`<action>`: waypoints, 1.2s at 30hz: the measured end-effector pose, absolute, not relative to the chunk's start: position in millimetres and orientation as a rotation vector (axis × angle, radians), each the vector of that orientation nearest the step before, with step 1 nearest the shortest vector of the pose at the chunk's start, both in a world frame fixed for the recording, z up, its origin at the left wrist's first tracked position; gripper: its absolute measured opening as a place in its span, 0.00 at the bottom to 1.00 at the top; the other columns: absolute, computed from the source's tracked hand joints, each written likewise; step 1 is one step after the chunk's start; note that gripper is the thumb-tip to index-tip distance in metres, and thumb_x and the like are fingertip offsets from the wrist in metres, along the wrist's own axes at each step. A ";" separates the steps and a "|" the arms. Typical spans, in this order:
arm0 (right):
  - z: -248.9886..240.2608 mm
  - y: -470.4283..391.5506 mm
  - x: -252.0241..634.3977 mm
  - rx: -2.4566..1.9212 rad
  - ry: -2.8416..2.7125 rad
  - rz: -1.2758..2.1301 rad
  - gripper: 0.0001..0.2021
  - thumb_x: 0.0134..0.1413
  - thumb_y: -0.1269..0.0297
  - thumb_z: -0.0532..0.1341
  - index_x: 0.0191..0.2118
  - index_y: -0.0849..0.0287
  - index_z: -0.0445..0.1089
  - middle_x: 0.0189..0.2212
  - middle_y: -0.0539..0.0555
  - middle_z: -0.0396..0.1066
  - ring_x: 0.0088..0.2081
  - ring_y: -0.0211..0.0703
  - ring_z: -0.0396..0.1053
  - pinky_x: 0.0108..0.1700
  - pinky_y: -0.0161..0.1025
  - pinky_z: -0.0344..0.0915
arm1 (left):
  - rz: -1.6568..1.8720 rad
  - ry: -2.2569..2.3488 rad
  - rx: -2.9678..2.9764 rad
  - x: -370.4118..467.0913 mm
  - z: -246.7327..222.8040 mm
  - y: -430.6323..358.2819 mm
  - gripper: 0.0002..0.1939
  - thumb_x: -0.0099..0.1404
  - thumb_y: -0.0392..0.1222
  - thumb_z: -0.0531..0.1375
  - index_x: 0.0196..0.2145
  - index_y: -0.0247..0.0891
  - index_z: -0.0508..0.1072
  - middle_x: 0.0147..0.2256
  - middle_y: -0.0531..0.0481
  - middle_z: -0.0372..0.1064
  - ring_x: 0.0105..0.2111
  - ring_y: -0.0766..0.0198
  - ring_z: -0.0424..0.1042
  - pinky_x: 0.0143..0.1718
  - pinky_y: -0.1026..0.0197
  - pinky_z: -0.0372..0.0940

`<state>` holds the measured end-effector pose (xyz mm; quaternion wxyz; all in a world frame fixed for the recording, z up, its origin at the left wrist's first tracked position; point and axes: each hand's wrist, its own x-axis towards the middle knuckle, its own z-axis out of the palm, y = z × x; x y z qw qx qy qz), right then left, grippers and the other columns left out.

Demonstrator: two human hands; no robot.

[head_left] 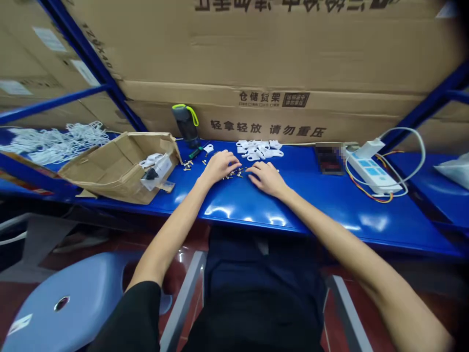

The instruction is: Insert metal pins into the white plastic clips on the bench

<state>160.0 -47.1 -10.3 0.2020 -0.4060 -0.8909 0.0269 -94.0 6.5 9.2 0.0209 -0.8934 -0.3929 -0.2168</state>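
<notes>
On the blue table (293,190), a loose cluster of small brass-coloured and dark parts (239,172) lies between my hands. My left hand (220,165) rests over the cluster's left side, its fingers bent and their tips at the parts. On the right side, my right hand (267,178) lies low on the table with its fingers apart and no object visible in it. Behind both hands is a pile of white plastic pieces (259,149). A few more small parts (188,165) sit left of my left hand, near a green-handled tool (195,153).
An open cardboard box (110,168) with bagged items stands at the left, before white cords (62,142). A dark bottle (186,127) stands at the back. To the right are a dark device (330,159) and a power strip (375,173) with looping cables.
</notes>
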 end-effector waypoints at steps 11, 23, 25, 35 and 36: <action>-26.5 -36.1 135.8 -1.012 -2.453 0.087 0.12 0.77 0.59 0.60 0.56 0.52 0.79 0.53 0.59 0.75 0.52 0.51 0.73 0.53 0.44 0.71 | -0.947 -1.200 -2.806 -79.7 -3.6 2.7 0.19 0.81 0.51 0.56 0.38 0.39 0.81 0.37 0.46 0.80 0.39 0.57 0.73 0.43 0.56 0.65; -35.1 -24.7 147.4 -0.994 -2.299 0.313 0.10 0.75 0.66 0.63 0.54 0.55 0.80 0.45 0.56 0.75 0.45 0.46 0.74 0.51 0.41 0.69 | -0.910 -1.280 -2.847 -83.4 -6.8 1.9 0.19 0.80 0.52 0.58 0.39 0.40 0.83 0.39 0.46 0.81 0.39 0.57 0.73 0.42 0.55 0.65; -35.7 -25.7 148.0 -1.007 -2.309 0.289 0.10 0.75 0.65 0.63 0.54 0.54 0.81 0.47 0.57 0.74 0.47 0.46 0.73 0.52 0.41 0.68 | -0.905 -1.297 -2.847 -82.3 -7.9 2.5 0.19 0.79 0.53 0.58 0.39 0.40 0.83 0.38 0.46 0.81 0.38 0.57 0.73 0.42 0.55 0.65; -26.4 -25.6 152.7 -1.142 -2.148 0.358 0.05 0.70 0.68 0.66 0.45 0.57 0.80 0.43 0.56 0.80 0.41 0.45 0.77 0.48 0.40 0.69 | -0.949 -1.263 -2.839 -80.6 -5.1 2.8 0.23 0.81 0.56 0.55 0.40 0.41 0.84 0.39 0.46 0.82 0.40 0.55 0.73 0.46 0.52 0.64; -26.0 -25.1 154.5 -1.151 -2.103 0.395 0.05 0.70 0.68 0.65 0.45 0.57 0.80 0.42 0.55 0.81 0.39 0.44 0.77 0.47 0.40 0.70 | -0.935 -1.239 -2.854 -79.7 -4.9 2.8 0.23 0.81 0.56 0.55 0.41 0.41 0.84 0.40 0.46 0.83 0.42 0.54 0.73 0.47 0.51 0.63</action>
